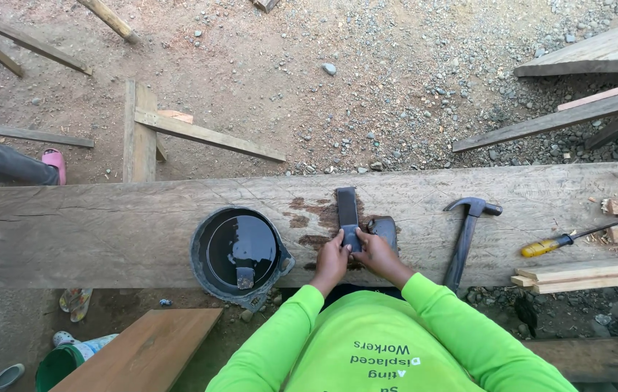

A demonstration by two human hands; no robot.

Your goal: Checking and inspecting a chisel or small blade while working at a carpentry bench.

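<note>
Evidently both hands, left hand (pixel 331 259) and right hand (pixel 376 254), have fingers pinching a small dark flat blade (pixel 351 236) against a long dark sharpening stone (pixel 347 206) on the wet plank worktop (pixel 106 232), black water-filled bowl (pixel 240 250) beside, probably for wetting.

No packages, signs or screens around me. Only lettering: dark printed text across front of my bright green shirt (pixel 389 348), bottom centre.

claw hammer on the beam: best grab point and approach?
Grip the claw hammer by its long dark handle, low down near the wooden beam's front edge. Come from above; it lies flat, head away, handle end pointing back toward the person, clear of both hands.
</note>
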